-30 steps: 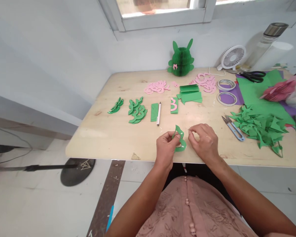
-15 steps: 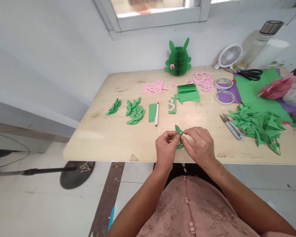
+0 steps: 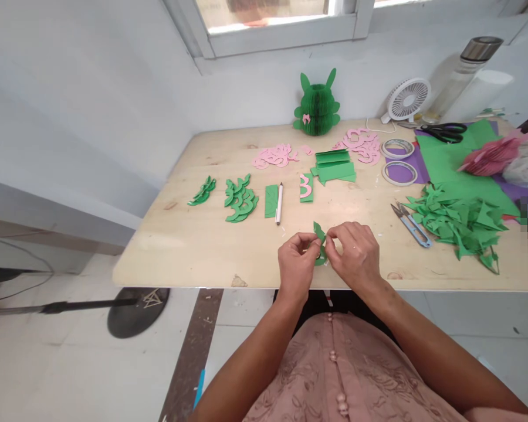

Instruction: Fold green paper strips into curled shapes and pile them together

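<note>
Near the table's front edge, my left hand (image 3: 296, 259) pinches a curved green paper cutout (image 3: 319, 230), whose tip sticks up above the fingers. Its lower part shows between my hands, partly hidden by them. Close against its right side is my right hand (image 3: 356, 251), thumb and forefinger pressed together; whatever they grip is too small to make out. Ahead lie a white pen (image 3: 279, 204), a marked green paper strip (image 3: 271, 201) and another green strip (image 3: 307, 196) with a pink cutout (image 3: 305, 185) on it.
Green cutouts (image 3: 242, 202) lie left, pink cutouts (image 3: 275, 156) behind. Blue thread snips (image 3: 416, 227) and green scraps (image 3: 462, 225) are at right, near tape rolls (image 3: 399, 173) and black scissors (image 3: 444, 132). A green honeycomb paper figure (image 3: 318, 108) and small fan (image 3: 408, 101) stand at the back.
My right thumb and forefinger have closed together and shifted slightly up at the cutout's edge. The white bit seen on the cutout is no longer visible there. My left hand stays nearly still.
</note>
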A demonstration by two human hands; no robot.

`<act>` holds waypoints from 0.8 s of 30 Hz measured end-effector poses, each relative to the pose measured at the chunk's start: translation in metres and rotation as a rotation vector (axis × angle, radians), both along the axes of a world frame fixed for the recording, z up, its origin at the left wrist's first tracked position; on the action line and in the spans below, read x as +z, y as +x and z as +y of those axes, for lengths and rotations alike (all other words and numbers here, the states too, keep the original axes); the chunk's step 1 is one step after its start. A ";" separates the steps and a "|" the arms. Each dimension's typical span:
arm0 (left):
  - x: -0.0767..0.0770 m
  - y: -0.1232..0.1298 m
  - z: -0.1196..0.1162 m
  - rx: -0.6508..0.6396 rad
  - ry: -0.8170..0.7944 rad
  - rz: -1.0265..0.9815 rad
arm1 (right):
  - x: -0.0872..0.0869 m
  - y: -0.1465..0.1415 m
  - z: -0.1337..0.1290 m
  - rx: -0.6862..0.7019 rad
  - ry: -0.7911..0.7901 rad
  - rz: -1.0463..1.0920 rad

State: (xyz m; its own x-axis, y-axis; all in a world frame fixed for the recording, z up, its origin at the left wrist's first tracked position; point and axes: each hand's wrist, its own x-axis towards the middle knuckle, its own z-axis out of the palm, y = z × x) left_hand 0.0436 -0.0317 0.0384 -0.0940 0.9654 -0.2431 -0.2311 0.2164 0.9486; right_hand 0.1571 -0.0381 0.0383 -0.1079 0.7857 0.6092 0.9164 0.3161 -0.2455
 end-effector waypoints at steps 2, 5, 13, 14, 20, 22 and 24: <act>0.000 0.000 0.002 0.019 -0.055 -0.023 | -0.003 0.006 0.002 -0.024 0.005 0.035; 0.001 -0.002 0.004 0.018 -0.131 -0.083 | -0.008 0.021 0.006 -0.083 0.026 0.075; 0.002 -0.004 0.008 0.008 -0.171 -0.204 | -0.011 0.036 -0.003 -0.024 -0.334 0.448; 0.002 -0.004 0.008 0.012 -0.169 -0.214 | -0.009 0.032 -0.006 0.033 -0.415 0.520; 0.006 -0.001 0.006 -0.017 -0.150 -0.251 | -0.004 0.009 -0.010 0.134 -0.667 0.836; 0.007 -0.001 0.002 -0.043 -0.145 -0.245 | -0.004 0.009 -0.009 0.105 -0.683 0.896; 0.006 -0.003 -0.001 -0.084 -0.150 -0.221 | -0.004 0.010 -0.008 0.088 -0.675 0.936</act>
State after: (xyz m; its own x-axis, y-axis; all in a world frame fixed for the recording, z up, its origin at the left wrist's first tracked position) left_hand 0.0410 -0.0329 0.0442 0.0560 0.9194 -0.3892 -0.4045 0.3773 0.8331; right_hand 0.1672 -0.0458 0.0343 0.0939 0.9937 -0.0611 0.2680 -0.0843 -0.9597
